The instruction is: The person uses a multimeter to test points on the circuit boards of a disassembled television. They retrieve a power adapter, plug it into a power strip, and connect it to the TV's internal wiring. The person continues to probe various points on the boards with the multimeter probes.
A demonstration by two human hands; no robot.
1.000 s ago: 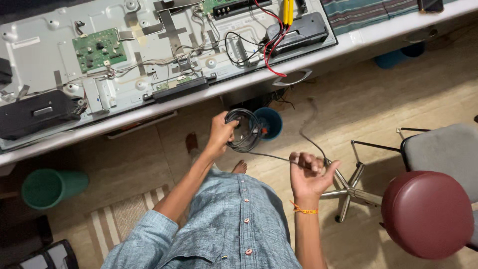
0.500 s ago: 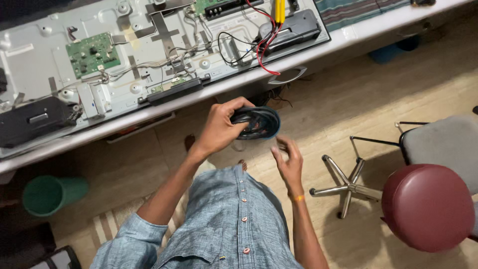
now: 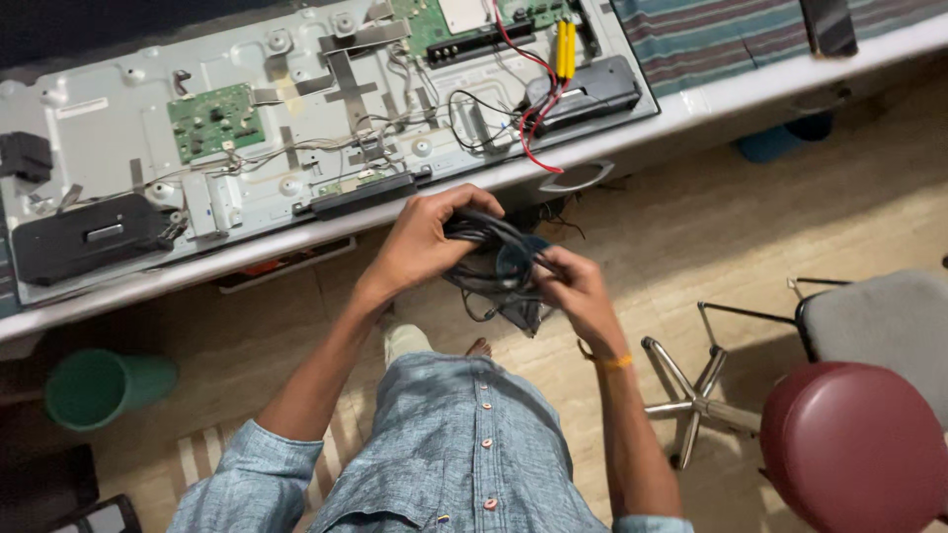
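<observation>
Fingers of left hand [image 3: 420, 242] and right hand [image 3: 578, 291] grip coiled black cable [image 3: 489, 262].

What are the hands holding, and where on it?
A coiled black cable: left hand grips the coil's top, right hand pinches its right side.

Electronics repair workshop: opened television panel [image 3: 296, 148] with bare circuit boards [image 3: 214, 120] on workbench [image 3: 711, 99].

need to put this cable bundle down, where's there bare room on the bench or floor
The bench is crowded: the opened panel with boards and wires fills it. Free patches: the striped cloth right of the panel, and floor between bench edge and maroon stool. Left hand and right hand both grip the cable coil.
</observation>
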